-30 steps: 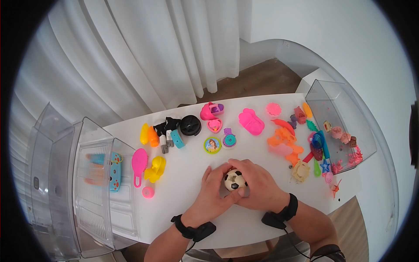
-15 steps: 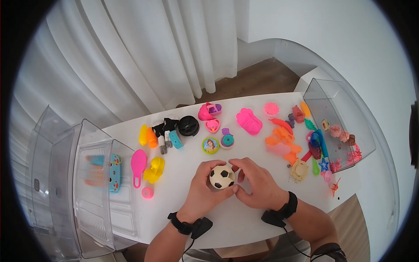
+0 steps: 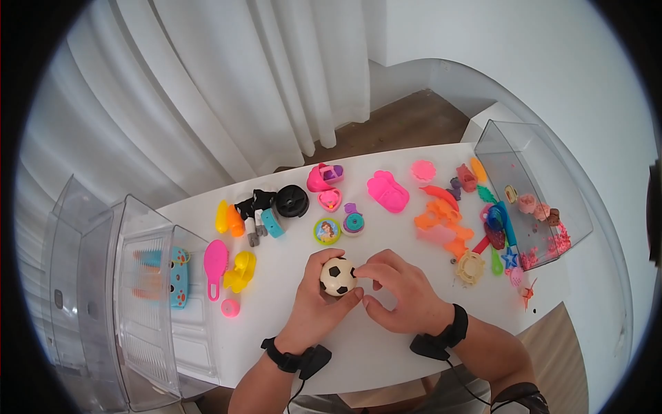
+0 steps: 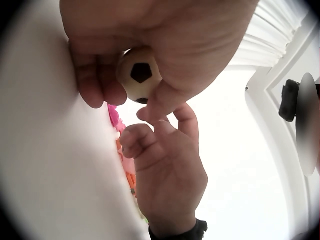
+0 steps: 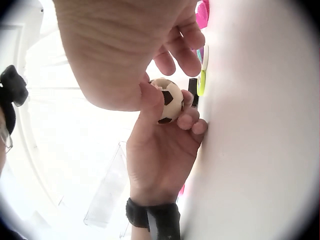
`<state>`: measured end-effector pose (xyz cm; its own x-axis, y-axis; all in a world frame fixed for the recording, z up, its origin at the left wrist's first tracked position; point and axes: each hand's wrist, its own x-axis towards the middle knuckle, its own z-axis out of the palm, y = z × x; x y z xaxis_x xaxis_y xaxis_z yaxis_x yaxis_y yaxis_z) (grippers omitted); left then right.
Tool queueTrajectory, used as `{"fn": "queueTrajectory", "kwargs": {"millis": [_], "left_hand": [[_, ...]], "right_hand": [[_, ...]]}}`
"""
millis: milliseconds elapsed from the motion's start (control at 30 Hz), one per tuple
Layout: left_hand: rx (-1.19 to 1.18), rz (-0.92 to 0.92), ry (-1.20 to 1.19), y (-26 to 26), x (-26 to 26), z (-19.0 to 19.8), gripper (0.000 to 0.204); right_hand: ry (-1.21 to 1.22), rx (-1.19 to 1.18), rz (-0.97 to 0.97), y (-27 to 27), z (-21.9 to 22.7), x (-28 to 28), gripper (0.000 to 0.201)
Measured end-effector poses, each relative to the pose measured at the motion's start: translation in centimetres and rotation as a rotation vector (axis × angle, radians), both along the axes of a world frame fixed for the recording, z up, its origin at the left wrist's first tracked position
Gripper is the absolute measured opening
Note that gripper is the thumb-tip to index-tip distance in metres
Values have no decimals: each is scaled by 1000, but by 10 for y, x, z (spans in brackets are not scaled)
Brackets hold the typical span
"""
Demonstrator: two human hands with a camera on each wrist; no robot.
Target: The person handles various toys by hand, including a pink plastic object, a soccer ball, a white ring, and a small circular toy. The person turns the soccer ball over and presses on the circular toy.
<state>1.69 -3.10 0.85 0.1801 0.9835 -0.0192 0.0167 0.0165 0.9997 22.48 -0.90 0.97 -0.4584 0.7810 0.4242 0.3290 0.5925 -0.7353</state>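
A small cream toy football (image 3: 338, 277) with black patches sits in my left hand (image 3: 312, 300), whose fingers and thumb grip it from the left and below. My right hand (image 3: 405, 293) is at the ball's right side, its index fingertip right at the surface and its thumb apart below. A gap or broken-looking opening shows in the upper part of the ball (image 5: 172, 100) in the right wrist view. In the left wrist view, the left hand (image 4: 165, 45) covers part of the ball, and the right hand (image 4: 170, 175) has loosely bent fingers.
Toys lie around the white table (image 3: 303, 366): a pink hand mirror (image 3: 216, 265), a yellow duck-like toy (image 3: 240, 271), a round picture toy (image 3: 327, 231), and orange pieces (image 3: 445, 224). Clear bins stand left (image 3: 148, 310) and right (image 3: 534, 193).
The ball has moved left and turned, so its opening no longer faces the head camera. My right hand has loosened from around it, while the left hand keeps hold.
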Motion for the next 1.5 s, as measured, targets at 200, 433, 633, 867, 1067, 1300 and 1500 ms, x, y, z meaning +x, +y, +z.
{"fn": "queueTrajectory", "kwargs": {"millis": [200,433,633,867,1067,1300,1500], "left_hand": [[-23,-74,-156,-1,-3,-7,71],[118,-65,38,4,-8,-11,74],[-14,-113,5,3,-4,-6,67],[-72,-202,-168,4,-9,-11,61],[-224,-299,-365,7,-18,-12,61],[-234,-263,-348,8,-15,-8,73],[-218,-267,-334,8,-13,-11,64]], "right_hand": [[0,4,-19,1,0,2,50],[-34,-62,-40,1,2,-1,60],[-70,123,-25,-2,-4,-11,65],[-62,127,-58,-4,1,-9,65],[-39,90,-71,-4,4,-10,65],[-45,101,-52,-1,5,-8,66],[-62,57,-35,-1,1,-9,66]]}}
